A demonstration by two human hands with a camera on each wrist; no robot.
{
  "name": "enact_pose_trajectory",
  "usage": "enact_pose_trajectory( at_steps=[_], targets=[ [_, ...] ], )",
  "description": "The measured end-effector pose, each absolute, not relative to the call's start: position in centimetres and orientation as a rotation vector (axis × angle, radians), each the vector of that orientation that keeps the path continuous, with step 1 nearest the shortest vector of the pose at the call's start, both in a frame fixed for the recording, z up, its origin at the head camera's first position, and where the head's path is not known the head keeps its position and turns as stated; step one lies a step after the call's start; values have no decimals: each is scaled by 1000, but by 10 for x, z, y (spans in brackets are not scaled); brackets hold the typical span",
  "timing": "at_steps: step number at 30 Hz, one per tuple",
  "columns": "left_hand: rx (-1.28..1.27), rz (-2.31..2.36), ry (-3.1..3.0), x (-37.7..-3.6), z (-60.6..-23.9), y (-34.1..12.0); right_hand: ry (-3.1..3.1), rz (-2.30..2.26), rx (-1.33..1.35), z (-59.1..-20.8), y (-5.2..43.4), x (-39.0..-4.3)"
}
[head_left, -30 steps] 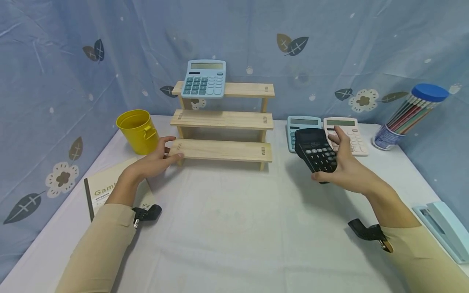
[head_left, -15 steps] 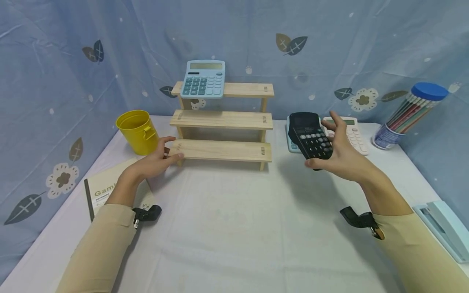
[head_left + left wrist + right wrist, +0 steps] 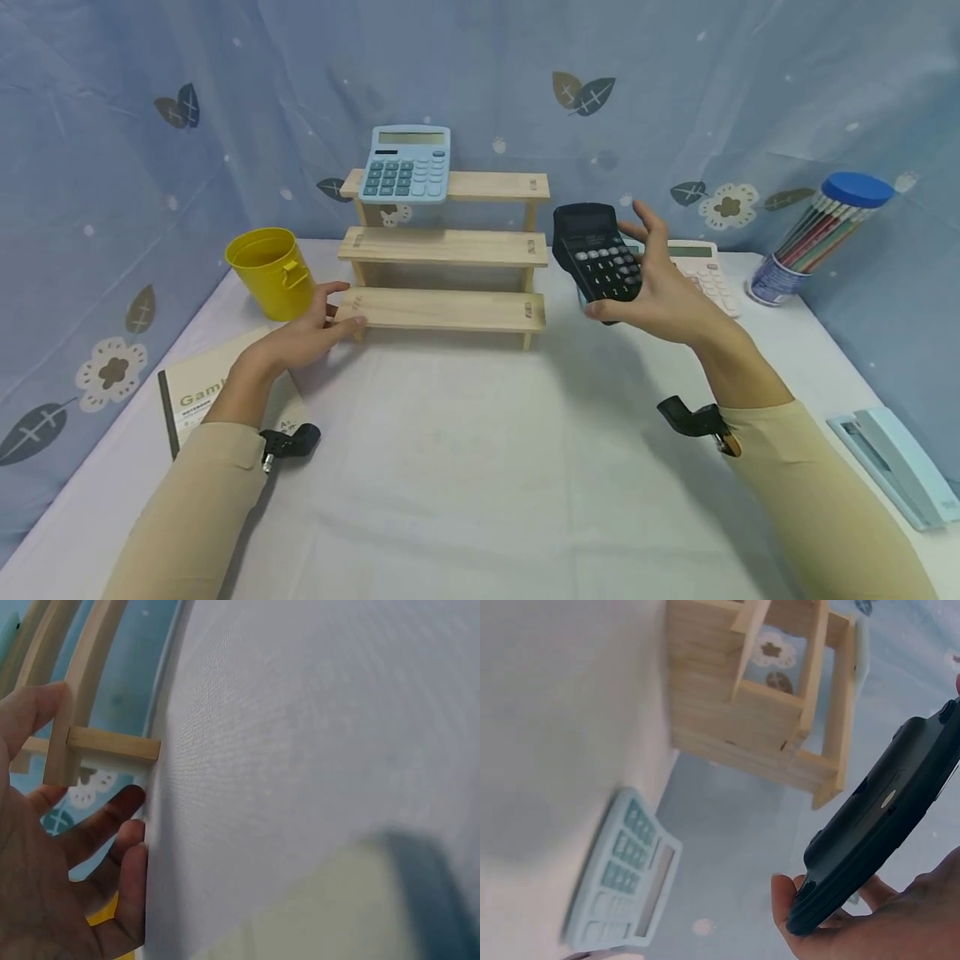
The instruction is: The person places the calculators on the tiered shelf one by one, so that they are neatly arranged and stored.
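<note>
1. The black calculator (image 3: 600, 260) has moved up and left from above the desk (image 3: 465, 467), now beside the wooden step shelf (image 3: 444, 248).
2. The right hand (image 3: 651, 287) grips it from below.
3. The left hand (image 3: 303, 332) still rests relaxed against the lowest step.
</note>
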State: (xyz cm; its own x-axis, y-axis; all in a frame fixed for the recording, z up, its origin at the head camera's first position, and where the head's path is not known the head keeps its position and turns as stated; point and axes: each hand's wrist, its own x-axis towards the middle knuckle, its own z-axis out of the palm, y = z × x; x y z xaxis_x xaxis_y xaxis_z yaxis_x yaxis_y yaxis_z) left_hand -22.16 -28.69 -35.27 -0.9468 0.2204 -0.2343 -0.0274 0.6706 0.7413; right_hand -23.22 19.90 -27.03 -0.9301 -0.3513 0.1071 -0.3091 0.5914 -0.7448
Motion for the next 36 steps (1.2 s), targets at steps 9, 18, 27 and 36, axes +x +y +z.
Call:
enact_pose_trajectory(
  at_steps=[9,18,27,36],
  targets=[
    [145,1132,2578,-223,-351,-287,2783,-1313,-630,-254,176,-250],
    [136,1122,2585,-223,-352,-288,2833,-1302,-684,-235,154,-266],
    [136,1118,2592,-223,-353,-289,2829,-1321,-642,-229,137,-281],
    [142,1128,2593,-225,-353,-289,2895,-1273,-651,-222,119,-297]
  ],
)
